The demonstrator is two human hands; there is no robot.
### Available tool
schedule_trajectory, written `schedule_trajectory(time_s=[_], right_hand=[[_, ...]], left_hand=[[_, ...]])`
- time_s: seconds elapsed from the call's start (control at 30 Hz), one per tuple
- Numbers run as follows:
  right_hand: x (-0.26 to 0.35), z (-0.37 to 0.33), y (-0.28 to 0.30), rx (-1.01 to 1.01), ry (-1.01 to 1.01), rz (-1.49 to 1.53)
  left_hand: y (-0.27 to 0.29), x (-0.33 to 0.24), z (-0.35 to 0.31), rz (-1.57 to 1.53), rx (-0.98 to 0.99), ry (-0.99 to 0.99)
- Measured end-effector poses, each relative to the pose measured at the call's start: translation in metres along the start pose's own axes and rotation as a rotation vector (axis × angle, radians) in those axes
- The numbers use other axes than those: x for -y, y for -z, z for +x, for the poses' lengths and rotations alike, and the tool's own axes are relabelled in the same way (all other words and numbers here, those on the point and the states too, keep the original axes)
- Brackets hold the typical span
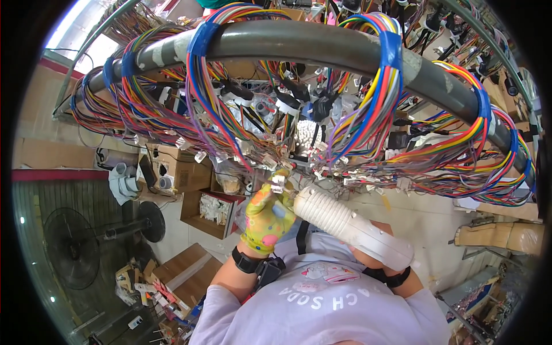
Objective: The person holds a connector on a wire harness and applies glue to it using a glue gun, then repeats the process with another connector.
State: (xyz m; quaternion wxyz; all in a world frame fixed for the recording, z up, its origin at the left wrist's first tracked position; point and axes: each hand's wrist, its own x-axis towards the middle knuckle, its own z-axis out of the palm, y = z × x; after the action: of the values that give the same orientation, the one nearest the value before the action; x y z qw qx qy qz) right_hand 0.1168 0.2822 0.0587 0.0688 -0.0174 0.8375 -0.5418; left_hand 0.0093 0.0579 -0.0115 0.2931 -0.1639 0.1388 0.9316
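Note:
My left hand (266, 221), in a yellow glove with coloured dots, is raised in front of my chest. Its fingertips pinch a small white plastic connector (278, 184) just below the hanging wire ends. To its right, a white tube-shaped tool (353, 227) with a ribbed front part slants across my right hand (376, 259). Bare skin shows on both sides of the tool, so the hand appears closed around it, though most fingers are hidden. The ribbed end points toward my left hand, close to the glove.
A thick grey curved bar (299, 43) spans the view, hung with bundles of coloured wires (382, 98) tied by blue tape. Behind it is a crowded mass of connectors. A black fan (72, 247), an open carton (204, 215) and a cardboard box (187, 276) stand at left.

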Motion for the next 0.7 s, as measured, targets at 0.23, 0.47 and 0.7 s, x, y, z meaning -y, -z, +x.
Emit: schedule_trajectory(time_s=[0.23,0.47,0.7], right_hand=[[0.011,0.002,0.003,-0.051,0.055,0.034],[-0.003,-0.006,0.009,0.05,0.062,0.054],[-0.015,-0.027,0.015,0.03,0.097,0.069]], left_hand=[[-0.006,-0.002,0.001,0.051,0.123,-0.115],[-0.02,-0.008,0.018,0.084,0.169,-0.077],[-0.014,-0.004,0.042,0.061,0.232,-0.031]])
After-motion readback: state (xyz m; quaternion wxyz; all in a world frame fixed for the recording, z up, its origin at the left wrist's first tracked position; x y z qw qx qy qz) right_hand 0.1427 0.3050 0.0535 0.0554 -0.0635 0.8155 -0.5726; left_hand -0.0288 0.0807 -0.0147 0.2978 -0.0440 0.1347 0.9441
